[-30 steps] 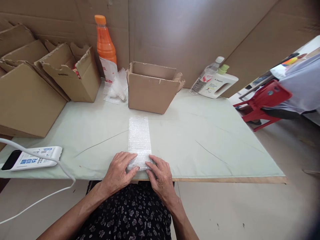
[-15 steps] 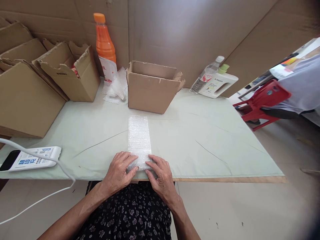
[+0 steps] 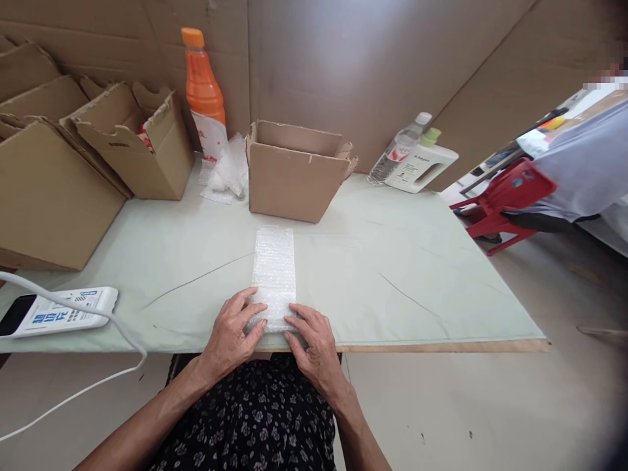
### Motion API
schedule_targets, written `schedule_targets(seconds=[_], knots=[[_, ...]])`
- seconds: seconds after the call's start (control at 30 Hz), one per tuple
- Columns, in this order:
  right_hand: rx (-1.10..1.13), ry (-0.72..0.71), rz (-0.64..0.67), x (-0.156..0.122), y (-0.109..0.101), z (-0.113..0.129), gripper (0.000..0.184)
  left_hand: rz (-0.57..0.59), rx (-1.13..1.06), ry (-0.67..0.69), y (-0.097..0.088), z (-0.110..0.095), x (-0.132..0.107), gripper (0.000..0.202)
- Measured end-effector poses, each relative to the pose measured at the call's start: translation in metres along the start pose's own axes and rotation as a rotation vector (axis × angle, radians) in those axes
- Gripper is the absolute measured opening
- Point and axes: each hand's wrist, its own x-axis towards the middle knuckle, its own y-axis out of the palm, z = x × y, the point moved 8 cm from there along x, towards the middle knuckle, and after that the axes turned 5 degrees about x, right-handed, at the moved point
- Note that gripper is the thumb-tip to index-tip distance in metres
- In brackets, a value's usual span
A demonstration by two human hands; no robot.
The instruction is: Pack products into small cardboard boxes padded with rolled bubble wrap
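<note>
A long strip of clear bubble wrap (image 3: 273, 268) lies flat on the pale green table (image 3: 392, 261), running away from me. Its near end is rolled into a small bundle at the table's front edge. My left hand (image 3: 235, 330) curls its fingers over the left side of that roll. On the right side my right hand (image 3: 311, 340) presses the roll with bent fingers. What sits inside the roll is hidden.
An open cardboard box (image 3: 294, 170) stands just beyond the strip. More cardboard boxes (image 3: 73, 163) crowd the left, with an orange bottle (image 3: 201, 85) and a crumpled plastic bag (image 3: 226, 171). A white device (image 3: 59, 313) with a cable lies at the left; two bottles (image 3: 415, 160) and a red chair (image 3: 505, 199) sit at the right.
Both hands have shifted the roll slightly forward along the strip; my left fingers reach a bit further over it. The view has tilted a little.
</note>
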Motion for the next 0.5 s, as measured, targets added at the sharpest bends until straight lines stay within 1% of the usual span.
schedule_targets(seconds=[0.1,0.17,0.5], knots=[[0.004,-0.005,-0.005,-0.0010,0.0005,-0.0011,0.021,0.000,0.001,0.062,-0.0007,-0.0046,0.0020,0.017],[0.006,-0.008,-0.010,-0.0011,0.0006,-0.0017,0.021,-0.001,-0.011,0.075,-0.0011,-0.0054,0.0031,0.017],[0.010,0.013,-0.049,0.0026,-0.0010,-0.0049,0.020,-0.007,-0.019,0.034,-0.0004,-0.0015,0.0053,0.017]])
